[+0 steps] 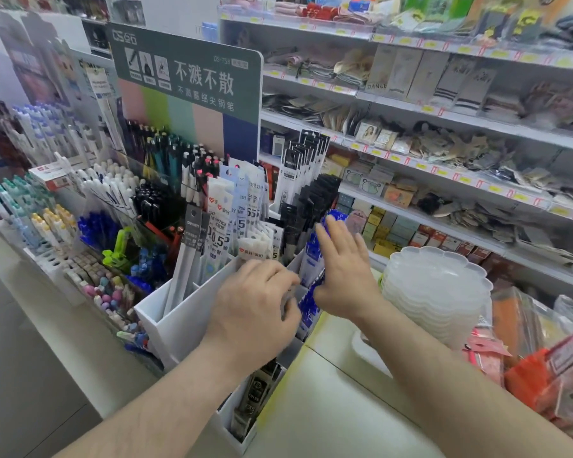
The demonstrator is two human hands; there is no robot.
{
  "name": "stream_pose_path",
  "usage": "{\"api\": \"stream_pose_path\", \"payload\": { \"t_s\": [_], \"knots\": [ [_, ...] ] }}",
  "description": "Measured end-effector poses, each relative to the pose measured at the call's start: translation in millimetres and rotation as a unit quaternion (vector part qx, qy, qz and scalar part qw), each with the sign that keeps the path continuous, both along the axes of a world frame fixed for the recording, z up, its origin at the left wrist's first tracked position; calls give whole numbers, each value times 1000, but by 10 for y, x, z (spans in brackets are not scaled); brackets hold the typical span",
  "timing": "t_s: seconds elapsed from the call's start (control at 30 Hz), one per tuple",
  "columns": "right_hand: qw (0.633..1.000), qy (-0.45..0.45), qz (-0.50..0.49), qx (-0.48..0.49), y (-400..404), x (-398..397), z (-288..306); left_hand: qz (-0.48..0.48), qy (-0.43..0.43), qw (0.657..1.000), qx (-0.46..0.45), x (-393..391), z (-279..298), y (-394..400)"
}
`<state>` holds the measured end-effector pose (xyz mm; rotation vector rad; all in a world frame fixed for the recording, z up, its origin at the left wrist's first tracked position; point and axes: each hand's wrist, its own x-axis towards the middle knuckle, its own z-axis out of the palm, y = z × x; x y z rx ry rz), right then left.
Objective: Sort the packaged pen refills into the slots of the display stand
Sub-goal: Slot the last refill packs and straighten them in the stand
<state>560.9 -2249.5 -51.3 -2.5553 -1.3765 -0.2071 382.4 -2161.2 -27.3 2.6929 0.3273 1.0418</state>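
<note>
A white display stand (182, 322) with several slots stands in the middle of the view. Its slots hold grey refill packs (192, 226), white 0.5 refill packs (227, 233) and black refill packs (311, 206). Blue refill packs (311, 259) stand in the slot on the stand's right side. My right hand (344, 269) presses flat against them with straight fingers. My left hand (258, 302) reaches over the stand's front, and its curled fingertips pinch the blue packs' left edge, which is blurred. A lower front slot holds dark packs (255, 391).
A stack of clear scalloped trays (437, 285) sits just right of my right hand on the pale counter (328, 408). Pen racks (113, 200) and a green sign board (192, 77) crowd the left. Stocked shelves (444, 160) fill the right; red packets (536, 375) lie near.
</note>
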Motion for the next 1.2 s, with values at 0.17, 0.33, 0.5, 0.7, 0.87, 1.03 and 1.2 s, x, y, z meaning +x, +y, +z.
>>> {"api": "stream_pose_path", "payload": {
  "t_s": [0.17, 0.33, 0.5, 0.7, 0.87, 1.03, 1.2],
  "knots": [
    [999, -31, 27, -20, 76, 191, -92, -37, 31, 999, -17, 215, 118, -55],
    [997, 10, -9, -70, 139, 413, -40, -20, 112, 993, -37, 412, 153, -37],
    [998, -9, -53, -17, 183, 605, 33, -17, 134, 988, -67, 456, 104, -39],
    [994, 36, -41, 95, 178, 671, 136, -20, 142, 986, -84, 467, 102, -63],
    [904, 241, -202, 291, 63, 652, 40, -31, 174, 982, -69, 534, 108, -73],
    [884, 306, -164, 313, 139, 595, -157, -34, 289, 957, -19, 1007, 138, -120],
    [882, 337, -142, 296, 203, 697, -160, 16, 404, 912, 64, 1428, 105, -125]
  ]
}}
